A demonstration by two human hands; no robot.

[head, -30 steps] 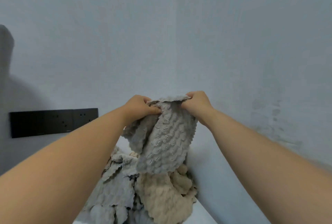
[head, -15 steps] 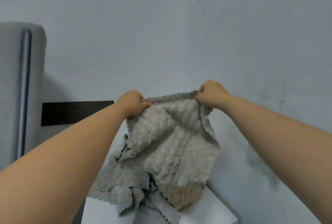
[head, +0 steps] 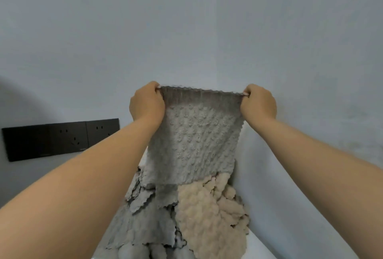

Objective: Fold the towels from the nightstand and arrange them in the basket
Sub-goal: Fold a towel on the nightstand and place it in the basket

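So the grey bumpy microfibre towel [head: 194,134] is being held up mid-air, its 2 top corners being pinched tight by the left hand [head: 146,104] and right hand [head: 259,104], guessing so it's getting pulled flat for folding. Crumpled grey and beige towels [head: 203,217] are being left heaped below on the white nightstand [head: 257,247], against a pale wall [head: 186,30] with a black socket strip [head: 60,139].

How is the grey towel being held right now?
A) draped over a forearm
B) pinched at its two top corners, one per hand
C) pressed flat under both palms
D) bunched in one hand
B: the left hand and the right hand each grip a top corner of the grey towel, its upper edge stretched between them.
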